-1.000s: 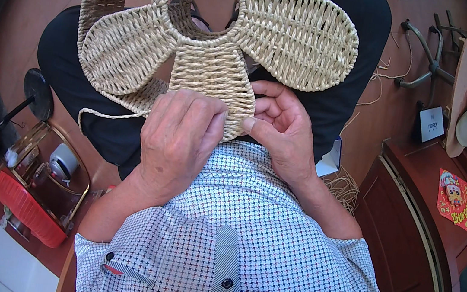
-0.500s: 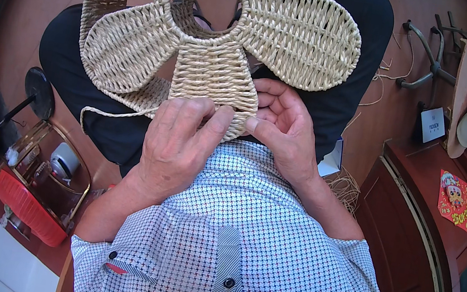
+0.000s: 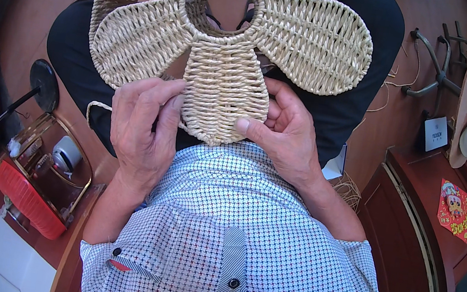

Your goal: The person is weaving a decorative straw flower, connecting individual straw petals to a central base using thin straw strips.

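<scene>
A flower-shaped woven straw piece (image 3: pixel 316 46) rests over my lap, its petals spread round a ringed open hole. My right hand (image 3: pixel 288 130) grips the near petal (image 3: pixel 222 98) at its right edge, thumb on top and fingers partly hidden underneath. Beside that petal's left edge is my left hand (image 3: pixel 148 123), with bent fingers closed toward the thumb. What its fingertips hold, if anything, does not show. A loose straw strand (image 3: pixel 93 106) sticks out to the left from behind this hand.
On the left are a red plastic basket (image 3: pixel 28 205), a metal-framed rack and a round black base (image 3: pixel 44 85). A dark red wooden cabinet (image 3: pixel 409 235) stands on the right, near straw scraps (image 3: pixel 345 191) on the floor. A metal chair base (image 3: pixel 440 75) lies farther back.
My left hand has moved left off the near petal's top to its left edge, uncovering its tip. The straw piece has shifted slightly right in view; my right hand keeps its grip.
</scene>
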Available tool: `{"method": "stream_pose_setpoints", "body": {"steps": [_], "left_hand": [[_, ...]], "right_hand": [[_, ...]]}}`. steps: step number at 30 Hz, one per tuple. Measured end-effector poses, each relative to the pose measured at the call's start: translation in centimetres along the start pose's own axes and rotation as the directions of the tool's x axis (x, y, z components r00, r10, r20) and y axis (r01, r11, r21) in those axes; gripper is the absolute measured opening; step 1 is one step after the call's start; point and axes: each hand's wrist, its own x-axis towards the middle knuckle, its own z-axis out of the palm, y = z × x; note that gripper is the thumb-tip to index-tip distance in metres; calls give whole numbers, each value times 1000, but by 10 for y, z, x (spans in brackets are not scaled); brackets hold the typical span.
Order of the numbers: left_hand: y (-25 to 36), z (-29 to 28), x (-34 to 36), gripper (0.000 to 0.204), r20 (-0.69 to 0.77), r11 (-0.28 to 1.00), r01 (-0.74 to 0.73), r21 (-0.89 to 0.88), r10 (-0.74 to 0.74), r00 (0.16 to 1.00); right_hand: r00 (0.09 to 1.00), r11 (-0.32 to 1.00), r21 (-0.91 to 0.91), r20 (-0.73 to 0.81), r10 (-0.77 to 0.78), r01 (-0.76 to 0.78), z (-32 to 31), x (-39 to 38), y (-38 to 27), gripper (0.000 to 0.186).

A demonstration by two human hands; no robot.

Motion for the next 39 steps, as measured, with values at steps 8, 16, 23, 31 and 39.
{"method": "stream_pose_setpoints", "body": {"steps": [8, 16, 23, 31, 39], "left_hand": [[-3, -7, 0, 38, 125, 994, -40, 103, 27, 992], [-41, 0, -26, 40, 199, 990, -40, 132, 13, 980], [-13, -4, 21, 24, 54, 915, -341, 217, 338, 940], [-27, -4, 29, 39, 199, 935, -283, 211, 243, 949], [-30, 1, 44, 33, 241, 951, -287, 117, 253, 937]], "right_hand": [[994, 992, 89, -56, -89, 94, 5, -3, -4, 61], [989, 966, -209, 45, -143, 150, -4, 18, 14, 73], [993, 952, -283, 36, -116, 121, -3, 19, 8, 79], [974, 833, -504, 115, -197, 229, -34, -3, -31, 76], [580, 153, -816, 250, -775, 557, -88, -6, -39, 33]]}}
